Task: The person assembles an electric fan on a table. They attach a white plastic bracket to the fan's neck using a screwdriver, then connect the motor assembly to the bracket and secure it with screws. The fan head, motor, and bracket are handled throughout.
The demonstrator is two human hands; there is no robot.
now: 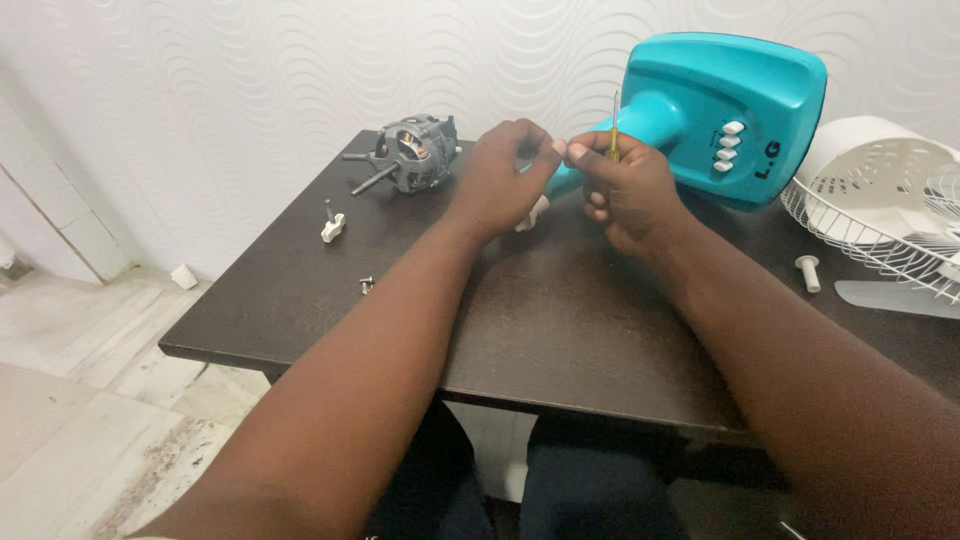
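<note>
Head view looks down on a dark desk (560,330) set against a white wall with a wavy pattern. Both hands meet above the middle of the desk, toward its far edge. The right hand (625,185) has its fingers closed around a thin screwdriver (614,125) with a yellow handle, the shaft standing upright above the knuckles. The left hand (500,180) has its fingers pinched together, thumb and forefinger tip meeting the right hand's fingertips; whether something tiny sits between them cannot be told. A small white plastic part (537,212) shows just under the left hand, on the desk.

Behind the hands lies a teal fan base (770,80) with a row of white push buttons (729,147), its neck pointing toward the hands. Near the far left corner rests a grey electric motor (412,152) with its shaft sticking out. Closer along the left edge sit a white knob with a metal pin (332,226) and a small screw (366,285). By the right edge lie a white wire fan guard (880,215), a white cap (808,272) and a pale fan blade (895,297).
</note>
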